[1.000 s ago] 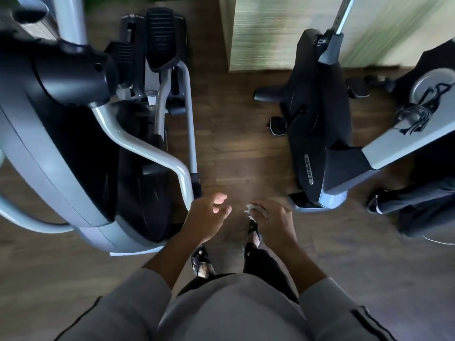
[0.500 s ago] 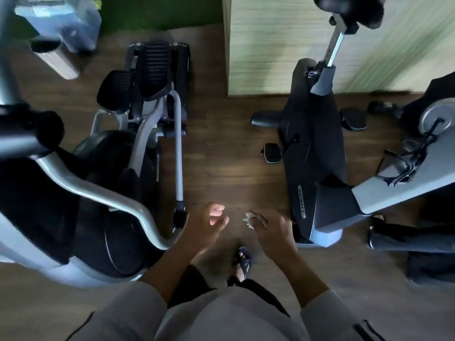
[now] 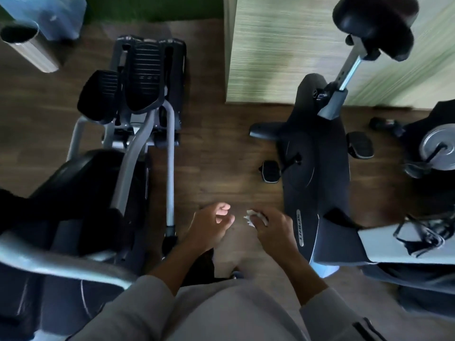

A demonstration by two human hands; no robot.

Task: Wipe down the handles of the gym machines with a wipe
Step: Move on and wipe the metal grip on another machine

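My right hand (image 3: 272,228) holds a small crumpled white wipe (image 3: 251,217) in front of my waist, with the wipe sticking out past the fingers. My left hand (image 3: 211,223) hangs beside it with loosely curled fingers and nothing in it. Neither hand touches a machine. An elliptical trainer (image 3: 138,134) stands to my left; its curved silver handle bar (image 3: 61,262) crosses the lower left, blurred. A black exercise bike (image 3: 317,168) stands to my right, with its saddle (image 3: 374,25) at the top right and its grey front post (image 3: 394,244) at the right.
Brown wood floor (image 3: 216,156) runs between the two machines. A pale striped wall or cabinet (image 3: 270,45) stands beyond. A metal bin (image 3: 27,45) sits at the far left corner. Another machine with a silver disc (image 3: 440,146) is at the right edge.
The view has drifted, so both machines slid down and left in the frame and the bike saddle came into sight. My hands keep their pose, wipe still in the right one.
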